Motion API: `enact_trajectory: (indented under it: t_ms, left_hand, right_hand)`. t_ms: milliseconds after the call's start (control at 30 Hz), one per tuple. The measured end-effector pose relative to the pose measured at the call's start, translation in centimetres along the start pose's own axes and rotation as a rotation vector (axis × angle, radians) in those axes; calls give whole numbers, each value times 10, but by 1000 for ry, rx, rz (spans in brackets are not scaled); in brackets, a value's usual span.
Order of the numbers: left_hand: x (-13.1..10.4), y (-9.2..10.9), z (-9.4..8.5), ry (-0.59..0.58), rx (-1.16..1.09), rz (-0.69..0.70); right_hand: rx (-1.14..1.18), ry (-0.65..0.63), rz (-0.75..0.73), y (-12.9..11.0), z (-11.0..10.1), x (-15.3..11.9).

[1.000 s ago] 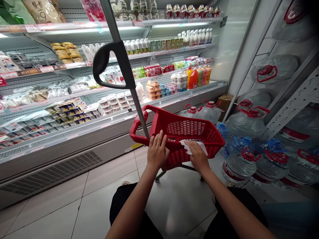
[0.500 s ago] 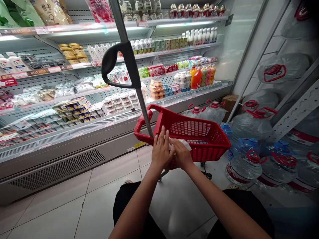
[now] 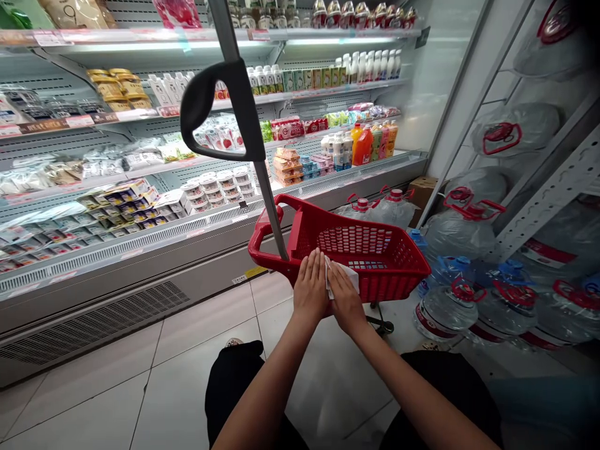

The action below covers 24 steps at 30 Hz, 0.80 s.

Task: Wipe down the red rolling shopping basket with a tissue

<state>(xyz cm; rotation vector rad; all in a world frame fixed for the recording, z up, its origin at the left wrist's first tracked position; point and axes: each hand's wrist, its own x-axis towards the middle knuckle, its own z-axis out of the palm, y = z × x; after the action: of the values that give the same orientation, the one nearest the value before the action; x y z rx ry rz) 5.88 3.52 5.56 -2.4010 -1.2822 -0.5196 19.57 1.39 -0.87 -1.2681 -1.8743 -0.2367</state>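
A red plastic shopping basket (image 3: 370, 231) on wheels stands in front of me, with a long grey pole (image 3: 269, 200) and a black loop handle (image 3: 250, 119) rising from its left end. My left hand (image 3: 310, 284) lies flat against the near side, fingers stretched and close together. Just right of it, my right hand (image 3: 345, 297) presses a white wipe (image 3: 350, 275) onto the same side. Part of the wipe shows above and beside the right fingers; the rest is hidden under the hand.
Behind the basket runs an open refrigerated display case (image 3: 220, 250) full of cartons, cups and bottles. Large water bottles (image 3: 447, 312) with red handles crowd the floor at right, beside a metal rack (image 3: 557, 194). A cardboard box (image 3: 424, 190) sits near the corner.
My left hand, earlier raised with its thumb near the right hand, now lies flatter beside it. More of the wipe shows. The whole view has shifted slightly.
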Motion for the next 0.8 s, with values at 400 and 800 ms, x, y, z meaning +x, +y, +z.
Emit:
enact_trajectory:
  t_ms: [400,800]
  left_hand:
    - [3,-40,0,14,-57,-142]
    - [-10,-3,26,-11,-54,-42]
  right_hand:
    - [-261,-60,110,108,-59,-61]
    - [-53,-84,-21,15,0,4]
